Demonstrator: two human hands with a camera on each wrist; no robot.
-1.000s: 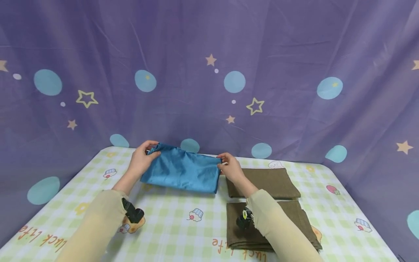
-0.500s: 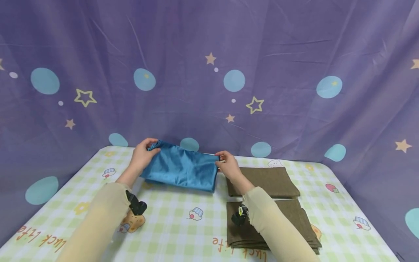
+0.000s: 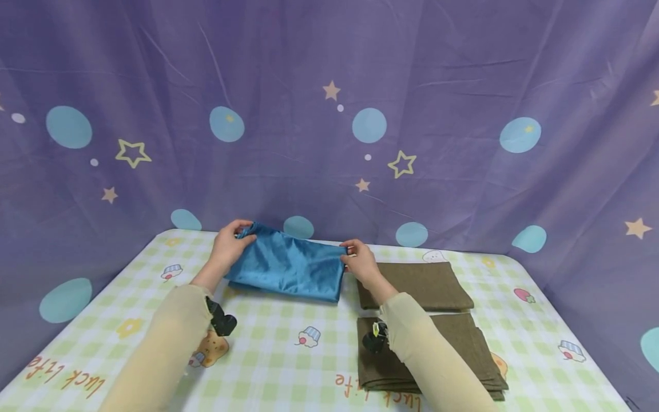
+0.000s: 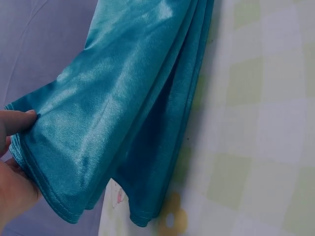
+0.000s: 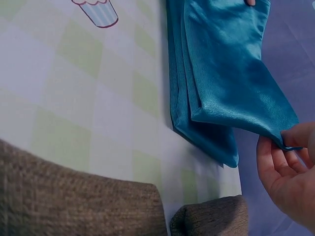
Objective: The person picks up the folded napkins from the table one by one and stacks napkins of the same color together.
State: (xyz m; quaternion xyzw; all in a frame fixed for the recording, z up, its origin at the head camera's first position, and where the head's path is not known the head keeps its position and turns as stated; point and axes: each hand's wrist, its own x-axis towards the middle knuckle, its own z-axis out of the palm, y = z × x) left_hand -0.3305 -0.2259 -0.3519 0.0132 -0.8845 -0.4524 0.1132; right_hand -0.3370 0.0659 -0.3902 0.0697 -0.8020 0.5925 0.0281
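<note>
A shiny blue cloth (image 3: 288, 266), folded in layers, hangs between both hands over the far part of the table. My left hand (image 3: 229, 246) pinches its upper left corner, thumb on the front face and fingers behind. At the upper right corner my right hand (image 3: 362, 263) pinches the edge between thumb and fingers. In the left wrist view several stitched layers of the blue cloth (image 4: 98, 118) hang apart at that end. The right wrist view has the blue cloth (image 5: 231, 73) with its folded lower part close to the tabletop.
Two folded brown cloths lie at the right, the far brown cloth (image 3: 417, 286) behind the near brown cloth (image 3: 427, 355), which is partly under the right forearm. A green checked tablecloth (image 3: 268, 355) covers the table. A purple patterned curtain (image 3: 309, 68) hangs just behind it.
Both hands keep their pinch on the blue cloth. The left hand and wrist have shifted slightly to the right. The brown cloths have not moved.
</note>
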